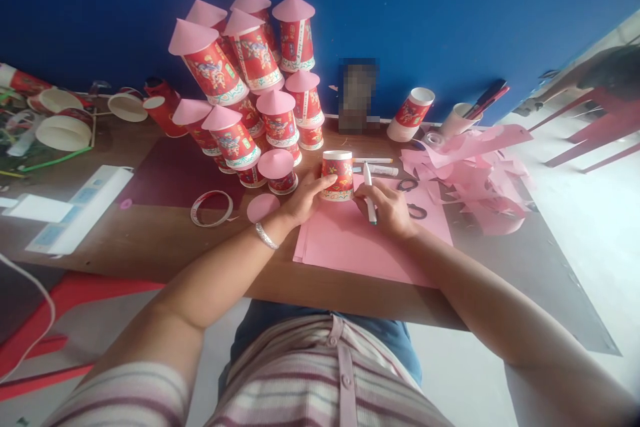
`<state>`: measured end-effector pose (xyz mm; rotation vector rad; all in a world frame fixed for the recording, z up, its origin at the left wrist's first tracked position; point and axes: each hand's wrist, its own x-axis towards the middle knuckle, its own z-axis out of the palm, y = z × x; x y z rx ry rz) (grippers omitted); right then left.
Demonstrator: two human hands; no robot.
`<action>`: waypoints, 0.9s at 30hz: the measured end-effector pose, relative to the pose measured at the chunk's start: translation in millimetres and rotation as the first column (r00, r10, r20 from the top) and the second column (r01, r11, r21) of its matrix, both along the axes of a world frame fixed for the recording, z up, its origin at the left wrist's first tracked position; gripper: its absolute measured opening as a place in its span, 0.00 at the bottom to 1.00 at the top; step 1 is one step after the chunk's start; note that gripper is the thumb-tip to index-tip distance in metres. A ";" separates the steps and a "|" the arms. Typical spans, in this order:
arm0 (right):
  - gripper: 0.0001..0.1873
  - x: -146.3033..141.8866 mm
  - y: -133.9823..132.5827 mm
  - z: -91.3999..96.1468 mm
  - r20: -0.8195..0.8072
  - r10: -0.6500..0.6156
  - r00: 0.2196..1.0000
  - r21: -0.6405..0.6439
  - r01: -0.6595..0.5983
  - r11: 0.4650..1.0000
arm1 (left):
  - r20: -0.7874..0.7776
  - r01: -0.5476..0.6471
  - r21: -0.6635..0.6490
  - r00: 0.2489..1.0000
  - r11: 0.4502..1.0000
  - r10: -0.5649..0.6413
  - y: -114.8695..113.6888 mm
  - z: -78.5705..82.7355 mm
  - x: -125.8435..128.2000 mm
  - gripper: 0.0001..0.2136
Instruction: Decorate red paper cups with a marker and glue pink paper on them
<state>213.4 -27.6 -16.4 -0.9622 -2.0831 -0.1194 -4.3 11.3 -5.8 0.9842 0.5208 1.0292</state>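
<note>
My left hand [306, 200] grips a red patterned paper cup [338, 177] by its left side. The cup stands over a stack of pink paper [370, 247], and a band of green and orange marks runs round its lower edge. In my right hand [390, 208] is a white marker pen [369, 193], held close to the cup's right side. Behind the cup lie another pen [373, 161] and a white marker [383, 171]. Black-handled scissors [417, 211] rest on the paper, partly hidden by my right hand.
Stacked red cups with pink cone tops [243, 140] stand at back left. A tape roll [211, 208], a pink paper disc [263, 207] and a power strip [80, 210] lie left. Pink scraps [480, 173], a pen cup [457, 121] and more paper cups [419, 107] are right.
</note>
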 end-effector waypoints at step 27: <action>0.10 3.9 0.4 -4.1 0.061 -0.062 0.996 0.020 0.061 0.998 | 0.056 0.055 -0.132 0.997 0.990 -0.048 2.2 6.6 2.7 0.20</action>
